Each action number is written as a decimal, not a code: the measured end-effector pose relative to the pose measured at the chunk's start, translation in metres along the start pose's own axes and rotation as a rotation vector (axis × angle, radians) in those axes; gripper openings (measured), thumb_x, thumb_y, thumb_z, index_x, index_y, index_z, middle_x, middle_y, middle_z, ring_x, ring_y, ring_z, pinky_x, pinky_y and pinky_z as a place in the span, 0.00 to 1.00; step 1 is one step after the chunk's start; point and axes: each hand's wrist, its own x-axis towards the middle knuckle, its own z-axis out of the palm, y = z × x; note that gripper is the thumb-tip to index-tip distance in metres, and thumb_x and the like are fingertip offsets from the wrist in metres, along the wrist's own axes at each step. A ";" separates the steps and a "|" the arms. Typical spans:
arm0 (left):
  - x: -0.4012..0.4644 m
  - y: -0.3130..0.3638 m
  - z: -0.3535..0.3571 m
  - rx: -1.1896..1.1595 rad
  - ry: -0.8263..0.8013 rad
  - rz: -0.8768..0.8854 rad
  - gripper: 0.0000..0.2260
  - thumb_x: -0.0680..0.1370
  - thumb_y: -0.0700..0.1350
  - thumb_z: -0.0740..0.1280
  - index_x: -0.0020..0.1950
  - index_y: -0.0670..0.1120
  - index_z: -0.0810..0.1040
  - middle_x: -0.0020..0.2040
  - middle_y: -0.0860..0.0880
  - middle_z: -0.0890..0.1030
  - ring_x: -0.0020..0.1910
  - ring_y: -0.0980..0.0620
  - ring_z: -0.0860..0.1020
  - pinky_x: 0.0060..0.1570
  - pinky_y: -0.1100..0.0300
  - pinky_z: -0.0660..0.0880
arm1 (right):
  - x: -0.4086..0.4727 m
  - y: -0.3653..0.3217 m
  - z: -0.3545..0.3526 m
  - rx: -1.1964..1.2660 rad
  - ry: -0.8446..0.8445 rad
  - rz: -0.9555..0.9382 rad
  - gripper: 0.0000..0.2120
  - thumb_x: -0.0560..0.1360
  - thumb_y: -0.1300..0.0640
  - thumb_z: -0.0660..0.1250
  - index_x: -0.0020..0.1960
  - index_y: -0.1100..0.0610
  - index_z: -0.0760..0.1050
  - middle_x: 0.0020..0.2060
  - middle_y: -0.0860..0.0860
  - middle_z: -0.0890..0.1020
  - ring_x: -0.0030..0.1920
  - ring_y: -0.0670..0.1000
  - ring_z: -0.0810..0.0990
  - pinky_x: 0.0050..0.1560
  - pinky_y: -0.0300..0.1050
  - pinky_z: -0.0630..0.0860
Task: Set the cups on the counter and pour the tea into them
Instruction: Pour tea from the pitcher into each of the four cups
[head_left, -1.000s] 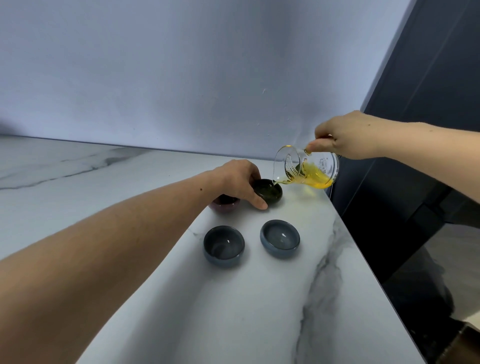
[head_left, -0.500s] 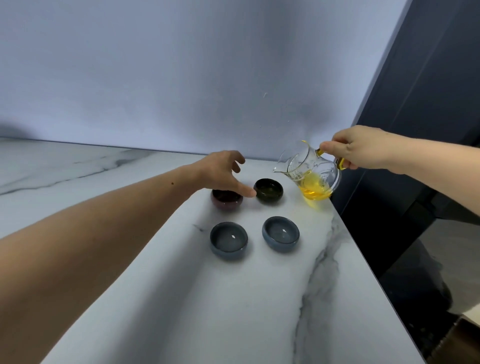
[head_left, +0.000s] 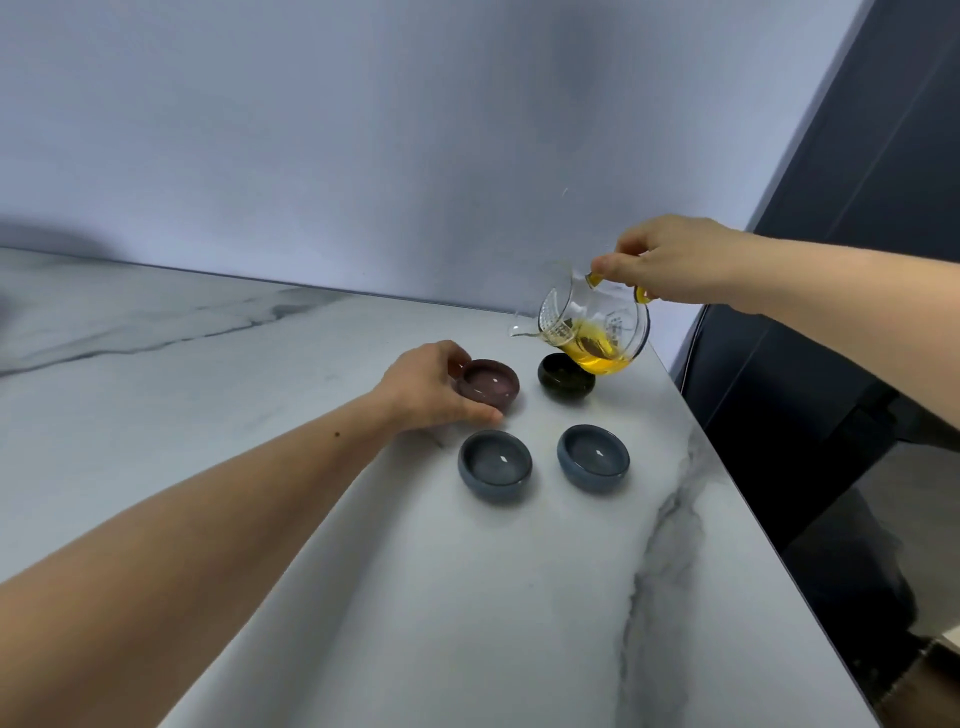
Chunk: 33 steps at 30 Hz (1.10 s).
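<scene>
Several small cups stand on the white marble counter (head_left: 467, 597). My left hand (head_left: 428, 387) curls around the dark red cup (head_left: 491, 382), thumb at its near side and fingers at its far left. To its right sits the black cup (head_left: 558, 382), partly behind the pitcher. Two grey-blue cups (head_left: 494, 465) (head_left: 593, 457) sit nearer to me. My right hand (head_left: 680, 260) holds the glass pitcher (head_left: 592, 330) by its handle, above the black cup. The pitcher is tilted a little, spout to the left, with yellow tea in its bottom.
The counter's right edge (head_left: 727, 467) runs close past the cups, with a dark drop and dark cabinet beyond it. A pale wall (head_left: 415, 156) closes the back of the counter.
My left hand moved from the black cup to the dark red cup. My right hand tipped the pitcher back from pouring into the black cup and lifted it slightly leftward.
</scene>
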 end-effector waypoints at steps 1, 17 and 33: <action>0.000 -0.001 0.000 0.002 0.007 0.003 0.33 0.59 0.58 0.81 0.60 0.49 0.76 0.54 0.52 0.81 0.55 0.52 0.78 0.58 0.56 0.75 | 0.002 -0.005 0.002 -0.009 -0.007 -0.011 0.18 0.77 0.40 0.59 0.50 0.55 0.76 0.49 0.54 0.79 0.51 0.56 0.76 0.48 0.46 0.68; -0.003 -0.009 -0.001 -0.069 0.020 0.019 0.30 0.59 0.58 0.80 0.57 0.50 0.78 0.52 0.53 0.81 0.52 0.53 0.78 0.49 0.62 0.73 | 0.011 -0.040 0.015 -0.310 -0.028 -0.183 0.16 0.77 0.41 0.60 0.44 0.54 0.73 0.37 0.51 0.75 0.44 0.55 0.73 0.43 0.46 0.67; -0.002 -0.008 0.000 -0.048 0.013 0.020 0.30 0.60 0.58 0.80 0.57 0.50 0.77 0.51 0.53 0.80 0.52 0.52 0.77 0.53 0.57 0.76 | 0.016 -0.046 0.006 -0.393 -0.002 -0.233 0.15 0.76 0.41 0.61 0.43 0.53 0.73 0.35 0.49 0.74 0.44 0.55 0.74 0.43 0.47 0.70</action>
